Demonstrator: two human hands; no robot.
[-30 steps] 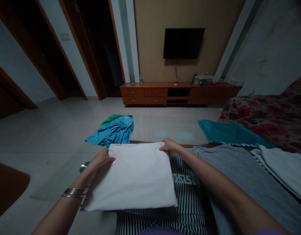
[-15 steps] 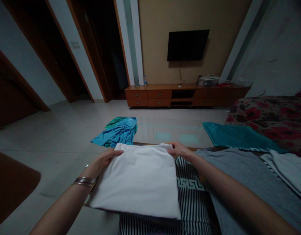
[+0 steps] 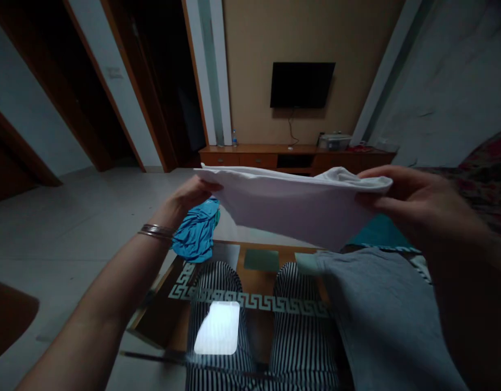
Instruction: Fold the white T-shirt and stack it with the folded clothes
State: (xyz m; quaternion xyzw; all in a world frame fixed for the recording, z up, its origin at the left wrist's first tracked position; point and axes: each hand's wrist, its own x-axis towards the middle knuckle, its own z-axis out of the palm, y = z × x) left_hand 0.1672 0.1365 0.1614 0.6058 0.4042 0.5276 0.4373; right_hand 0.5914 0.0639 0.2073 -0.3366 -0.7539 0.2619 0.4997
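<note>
A folded white garment (image 3: 283,201) hangs in the air above the glass table, held up by both hands. My left hand (image 3: 195,193) pinches its left upper corner, thumb on the near side. At the opposite corner, my right hand (image 3: 408,195) grips the bunched edge between thumb and fingers. Below and to the right, a grey garment (image 3: 380,304) lies spread on the table. A blue garment (image 3: 195,231) lies crumpled beyond the table's left far corner, partly behind my left hand. Part of a teal cloth (image 3: 380,231) shows beneath my right hand.
The glass table (image 3: 270,304) has a Greek-key band, a bright reflection, and striped trouser legs (image 3: 303,336) visible through it. A floral-covered seat (image 3: 486,168) is at right. Ahead stand a wooden TV cabinet (image 3: 258,159) and a wall-mounted television (image 3: 302,85). A brown rounded edge (image 3: 14,315) juts in at left.
The white garment has been lifted from low over the table and swung up and to the right, its lower part now tilted away. Both hands rose with it, still gripping its corners.
</note>
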